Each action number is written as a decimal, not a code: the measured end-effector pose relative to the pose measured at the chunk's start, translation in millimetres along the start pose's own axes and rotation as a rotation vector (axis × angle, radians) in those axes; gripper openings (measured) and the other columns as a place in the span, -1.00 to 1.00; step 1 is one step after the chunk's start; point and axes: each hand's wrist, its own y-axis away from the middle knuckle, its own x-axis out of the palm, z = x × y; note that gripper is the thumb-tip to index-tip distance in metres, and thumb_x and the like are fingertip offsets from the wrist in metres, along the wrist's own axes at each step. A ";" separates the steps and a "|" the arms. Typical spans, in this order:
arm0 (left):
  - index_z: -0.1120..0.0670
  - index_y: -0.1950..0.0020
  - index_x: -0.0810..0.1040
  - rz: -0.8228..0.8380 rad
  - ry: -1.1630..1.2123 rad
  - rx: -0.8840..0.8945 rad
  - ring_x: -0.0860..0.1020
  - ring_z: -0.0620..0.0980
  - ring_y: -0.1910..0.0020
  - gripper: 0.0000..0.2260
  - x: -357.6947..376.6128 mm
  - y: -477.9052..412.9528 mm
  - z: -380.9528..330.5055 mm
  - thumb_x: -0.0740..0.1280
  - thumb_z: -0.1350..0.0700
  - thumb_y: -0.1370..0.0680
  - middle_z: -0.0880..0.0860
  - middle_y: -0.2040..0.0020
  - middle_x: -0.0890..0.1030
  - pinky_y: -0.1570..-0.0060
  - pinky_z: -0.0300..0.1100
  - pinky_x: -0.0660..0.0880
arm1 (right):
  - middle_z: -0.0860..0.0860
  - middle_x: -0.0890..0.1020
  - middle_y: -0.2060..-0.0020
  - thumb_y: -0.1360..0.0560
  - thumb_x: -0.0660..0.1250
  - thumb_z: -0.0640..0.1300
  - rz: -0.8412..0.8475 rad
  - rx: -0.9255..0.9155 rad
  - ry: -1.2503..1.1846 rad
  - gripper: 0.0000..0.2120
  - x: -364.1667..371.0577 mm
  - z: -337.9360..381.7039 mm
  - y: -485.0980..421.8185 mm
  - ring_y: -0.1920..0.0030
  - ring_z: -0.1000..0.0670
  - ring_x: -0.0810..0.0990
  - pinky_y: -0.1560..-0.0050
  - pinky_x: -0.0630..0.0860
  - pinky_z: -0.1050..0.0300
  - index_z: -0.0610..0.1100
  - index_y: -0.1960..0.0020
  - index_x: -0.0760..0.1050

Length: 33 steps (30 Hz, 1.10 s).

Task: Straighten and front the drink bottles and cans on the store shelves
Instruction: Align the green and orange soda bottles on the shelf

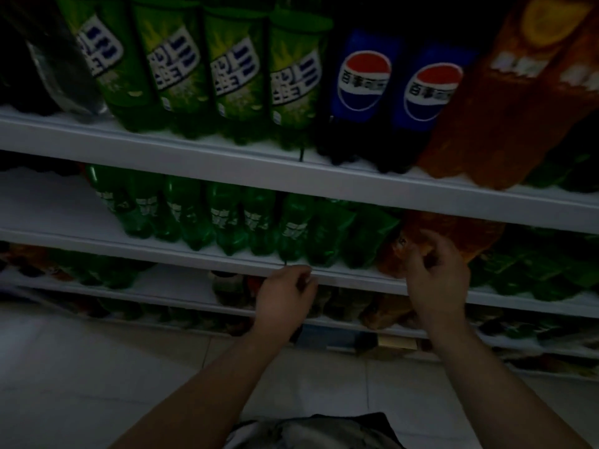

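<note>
The scene is dim. The middle shelf (pixel 227 259) carries a row of several small green bottles (pixel 227 218), with orange bottles (pixel 453 234) to their right. My left hand (pixel 285 293) hovers at that shelf's front edge, fingers loosely curled, holding nothing. My right hand (pixel 437 277) is raised just in front of the orange bottles, fingers half curled and apart, not gripping any bottle. The upper shelf (pixel 194 157) bears large green bottles (pixel 181 72), two blue cola bottles (pixel 363 92) and a big orange bottle (pixel 505 102).
A dark bottle (pixel 48 59) leans at the upper shelf's left end. The left part of the middle shelf (pixel 48 205) is bare. Lower shelves (pixel 181 293) hold mixed dark and green bottles. Pale floor tiles (pixel 81 384) lie below, and dark clothing (pixel 317 432) shows at the bottom edge.
</note>
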 end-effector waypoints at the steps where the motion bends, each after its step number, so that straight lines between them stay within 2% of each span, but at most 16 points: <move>1: 0.10 -0.21 0.58 -0.010 -0.004 -0.020 0.58 -0.01 -0.04 -0.70 11.9 0.9 -9.8 0.36 0.00 -0.52 0.05 -0.10 0.63 -0.04 -0.22 0.48 | -0.07 0.58 -0.05 -0.53 0.30 -0.15 0.002 -0.010 -0.010 -0.75 -5.5 -5.4 -6.5 -0.04 -0.08 0.54 -0.05 0.45 0.11 -0.16 -0.19 0.51; 4: 0.12 -0.33 0.48 -0.079 0.059 -0.173 0.53 0.04 -0.15 -0.60 36.2 -0.1 -34.9 0.36 0.02 -0.53 0.08 -0.24 0.55 -0.17 -0.09 0.48 | -0.04 0.56 -0.05 -0.53 0.30 -0.17 0.045 -0.089 -0.035 -0.72 -14.4 -13.1 -19.5 -0.07 -0.03 0.53 -0.08 0.39 0.19 -0.19 -0.22 0.51; 6: 0.13 -0.33 0.47 -0.157 0.128 -0.231 0.54 0.03 -0.12 -0.60 44.6 -2.4 -50.4 0.37 0.06 -0.52 0.09 -0.21 0.56 -0.11 -0.17 0.47 | -0.09 0.57 -0.05 -0.53 0.28 -0.16 0.084 -0.170 -0.026 -0.71 -16.0 -12.3 -26.2 -0.07 -0.04 0.53 -0.09 0.38 0.22 -0.21 -0.23 0.50; 8: 0.14 -0.28 0.50 -0.255 0.153 -0.185 0.55 0.01 -0.07 -0.66 46.5 -5.0 -64.1 0.37 0.10 -0.52 0.07 -0.14 0.58 -0.02 -0.25 0.44 | -0.08 0.56 0.00 -0.55 0.25 -0.15 0.121 -0.224 -0.037 -0.69 -15.5 -11.0 -32.7 -0.01 -0.06 0.54 -0.03 0.40 0.20 -0.19 -0.26 0.47; 11: 0.14 -0.22 0.52 -0.409 0.153 -0.081 0.55 -0.02 0.02 -0.70 40.2 -12.0 -81.6 0.37 0.12 -0.51 0.06 -0.05 0.57 0.00 -0.20 0.47 | 0.02 0.44 0.14 -0.56 0.23 -0.16 0.165 -0.279 -0.008 -0.72 -10.4 -9.3 -39.8 0.08 -0.04 0.50 0.11 0.34 0.22 -0.21 -0.24 0.44; 13: 0.12 -0.27 0.49 -0.477 0.142 -0.083 0.53 -0.06 0.02 -0.64 36.0 -20.7 -93.8 0.37 0.06 -0.50 0.05 -0.12 0.55 0.01 -0.22 0.45 | -0.06 0.45 0.16 -0.56 0.22 -0.12 0.221 -0.267 0.064 -0.77 -2.9 -8.8 -42.4 0.06 -0.15 0.49 0.18 0.31 0.15 -0.26 -0.13 0.42; 15: 0.10 -0.34 0.41 -0.494 0.123 -0.100 0.51 -0.07 -0.01 -0.55 34.9 -32.3 -108.9 0.37 -0.02 -0.50 0.05 -0.22 0.49 0.01 -0.24 0.41 | -0.15 0.51 0.11 -0.57 0.21 -0.05 0.297 -0.201 0.101 -0.72 3.6 -6.0 -48.1 0.06 -0.19 0.50 0.17 0.38 0.08 -0.24 -0.14 0.40; 18: 0.09 -0.31 0.41 -0.485 0.063 -0.058 0.48 -0.02 -0.06 -0.51 37.0 -49.3 -130.9 0.38 -0.10 -0.46 0.07 -0.16 0.49 0.03 -0.20 0.42 | -0.07 0.51 0.30 -0.55 0.21 0.01 0.416 -0.141 0.094 -0.76 8.4 -1.1 -61.2 0.26 -0.13 0.54 0.32 0.38 0.14 -0.19 0.04 0.43; 21: 0.15 -0.22 0.46 -0.428 -0.008 -0.137 0.50 0.07 -0.03 -0.51 33.9 -66.2 -140.3 0.41 -0.11 -0.44 0.13 -0.07 0.51 0.07 -0.16 0.43 | -0.11 0.53 0.36 -0.54 0.23 -0.01 0.511 -0.114 0.057 -0.75 10.2 3.6 -70.0 0.37 -0.09 0.52 0.37 0.41 0.11 -0.21 0.11 0.47; 22: 0.18 -0.15 0.49 -0.404 -0.042 -0.175 0.51 0.10 0.02 -0.57 31.6 -70.9 -141.2 0.42 -0.08 -0.44 0.14 -0.02 0.52 0.11 -0.13 0.45 | -0.13 0.54 0.35 -0.54 0.24 -0.03 0.528 -0.100 0.044 -0.76 10.7 4.3 -71.6 0.37 -0.09 0.52 0.36 0.46 0.08 -0.21 0.10 0.47; 24: 0.19 0.14 0.50 -0.360 -0.091 -0.220 0.53 0.10 0.18 -0.76 25.6 -77.6 -141.4 0.41 0.01 -0.45 0.10 0.19 0.50 0.29 -0.14 0.41 | -0.15 0.53 0.35 -0.54 0.26 -0.05 0.549 -0.072 0.067 -0.78 11.6 4.3 -74.1 0.35 -0.12 0.53 0.31 0.50 0.03 -0.22 0.12 0.45; 25: 0.17 0.28 0.45 -0.346 -0.105 -0.223 0.51 0.07 0.28 -0.77 23.4 -79.6 -140.4 0.39 0.06 -0.46 0.06 0.30 0.47 0.36 -0.19 0.35 | -0.13 0.50 0.37 -0.54 0.26 -0.05 0.552 -0.062 0.091 -0.78 12.1 4.3 -75.1 0.35 -0.12 0.51 0.32 0.48 0.04 -0.21 0.15 0.43; 27: 0.11 0.42 0.34 -0.318 -0.128 -0.202 0.41 -0.07 0.46 -0.68 19.9 -82.4 -135.6 0.37 0.11 -0.47 -0.01 0.44 0.39 0.47 -0.26 0.25 | -0.07 0.42 0.43 -0.54 0.26 -0.04 0.544 -0.065 0.136 -0.76 14.1 3.8 -75.5 0.39 -0.08 0.45 0.37 0.38 0.11 -0.17 0.21 0.37; 30: 0.12 0.44 0.34 -0.230 -0.142 -0.169 0.36 -0.09 0.50 -0.64 9.9 -84.6 -129.5 0.35 0.07 -0.50 0.01 0.48 0.39 0.52 -0.26 0.21 | -0.03 0.36 0.49 -0.53 0.28 -0.02 0.497 -0.124 0.201 -0.63 16.9 4.7 -73.8 0.46 -0.04 0.39 0.46 0.21 0.17 -0.13 0.37 0.30; 32: 0.20 0.35 0.44 -0.145 -0.123 -0.150 0.48 0.06 0.41 -0.66 0.1 -86.5 -124.7 0.36 0.01 -0.51 0.09 0.43 0.46 0.42 -0.18 0.38 | -0.01 0.35 0.54 -0.52 0.30 0.02 0.452 -0.129 0.218 -0.57 16.0 6.0 -72.5 0.52 0.02 0.34 0.52 0.11 0.21 -0.10 0.43 0.25; 33: 0.23 0.24 0.51 -0.099 -0.092 -0.142 0.53 0.11 0.33 -0.69 -4.7 -87.7 -121.7 0.36 -0.01 -0.51 0.15 0.36 0.52 0.33 -0.12 0.47 | -0.01 0.34 0.55 -0.52 0.30 0.04 0.437 -0.126 0.228 -0.56 15.4 7.1 -72.1 0.54 0.04 0.33 0.53 0.09 0.22 -0.09 0.43 0.24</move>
